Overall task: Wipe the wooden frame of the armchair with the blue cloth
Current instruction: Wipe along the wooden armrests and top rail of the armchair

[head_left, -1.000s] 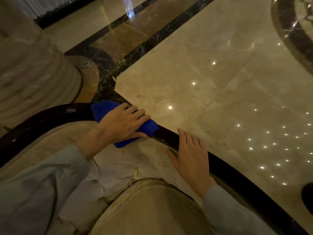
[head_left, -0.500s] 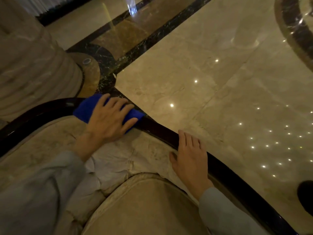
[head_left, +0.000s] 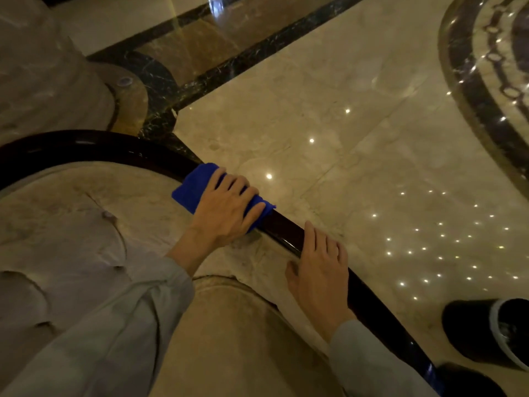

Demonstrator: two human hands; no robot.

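The armchair's dark glossy wooden frame [head_left: 114,150] curves from the left edge across the middle and down to the lower right. My left hand [head_left: 226,210] presses the folded blue cloth [head_left: 197,184] flat onto the top of the rail. My right hand [head_left: 323,273] rests on the same rail a little further right, fingers spread over the wood, holding nothing. The beige tufted upholstery [head_left: 71,224] fills the space inside the frame. Both my forearms wear grey sleeves.
Polished marble floor [head_left: 315,81] with dark inlay bands lies beyond the frame. A stone column base [head_left: 51,73] stands at the upper left. A dark shoe [head_left: 486,330] is on the floor at the lower right, close to the rail.
My left hand slid the cloth left along the rail, then back right toward my right hand. The right hand has stayed on the rail.
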